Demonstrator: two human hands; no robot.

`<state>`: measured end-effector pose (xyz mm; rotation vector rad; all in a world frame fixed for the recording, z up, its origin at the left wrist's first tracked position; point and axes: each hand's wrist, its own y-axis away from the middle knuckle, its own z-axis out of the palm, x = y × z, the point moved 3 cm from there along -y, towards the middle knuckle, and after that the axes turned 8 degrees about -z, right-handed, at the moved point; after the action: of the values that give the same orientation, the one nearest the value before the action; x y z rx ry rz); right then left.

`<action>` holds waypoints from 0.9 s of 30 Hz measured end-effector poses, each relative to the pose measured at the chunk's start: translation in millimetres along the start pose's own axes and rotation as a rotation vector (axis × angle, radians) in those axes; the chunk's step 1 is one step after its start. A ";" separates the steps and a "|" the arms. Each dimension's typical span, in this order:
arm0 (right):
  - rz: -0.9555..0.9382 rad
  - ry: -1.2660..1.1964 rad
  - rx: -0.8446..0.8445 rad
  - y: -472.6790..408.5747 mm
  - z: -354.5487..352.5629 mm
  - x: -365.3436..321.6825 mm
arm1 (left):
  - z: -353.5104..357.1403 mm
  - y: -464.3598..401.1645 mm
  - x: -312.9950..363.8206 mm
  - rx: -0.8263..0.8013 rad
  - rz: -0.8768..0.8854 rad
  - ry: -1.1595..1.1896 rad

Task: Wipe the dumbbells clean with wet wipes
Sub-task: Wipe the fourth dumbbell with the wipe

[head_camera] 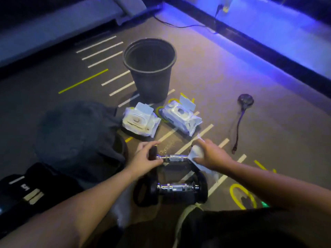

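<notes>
Dumbbells, pair, on floor; far one under wipe.
Far dumbbell (176,158): left hand (145,156) grips its end plate; right hand (211,154) curls around wet wipe (197,153) on opposite plate. Near dumbbell (172,191) untouched. Heavy, rigid; chrome bar likely slick when wet, so steady by plates.

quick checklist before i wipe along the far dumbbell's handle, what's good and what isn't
1. Left hand grips the far dumbbell at its left plate: ok.
2. Right hand holds the wet wipe on the right end: ok.
3. Chrome handle bare between the hands: ok.
4. Near dumbbell lies apart, nearer the person: ok.
5. Bin upright for the used wipe: ok.
6. Wipe still damp: cannot tell.
</notes>
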<state>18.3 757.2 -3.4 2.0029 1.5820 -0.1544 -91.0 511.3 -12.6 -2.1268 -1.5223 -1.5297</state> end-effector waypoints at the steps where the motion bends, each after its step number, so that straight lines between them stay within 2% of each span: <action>1: 0.015 -0.005 -0.006 -2.1 5.5 1.2 | 4.7 -3.6 -3.6 -0.007 -0.030 -0.009; 8: 0.125 -0.169 -0.026 -15.0 36.2 8.8 | 27.7 -28.5 -21.1 -0.113 -0.190 -0.036; 16: 0.172 -0.274 0.065 -21.2 44.4 3.1 | 31.1 -36.1 -19.4 0.019 -0.210 -0.083; 22: 0.138 -0.258 0.160 -19.9 27.0 3.6 | 24.0 -31.6 -0.7 0.076 -0.155 -0.048; 27: 0.078 -0.217 0.278 -19.4 -37.8 -8.9 | -8.3 -27.3 54.2 0.098 -0.029 0.009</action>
<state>-11.8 771.0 24.6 2.1676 1.4036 -0.5693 -117.7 555.0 21.1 -2.0510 -1.5973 -1.4402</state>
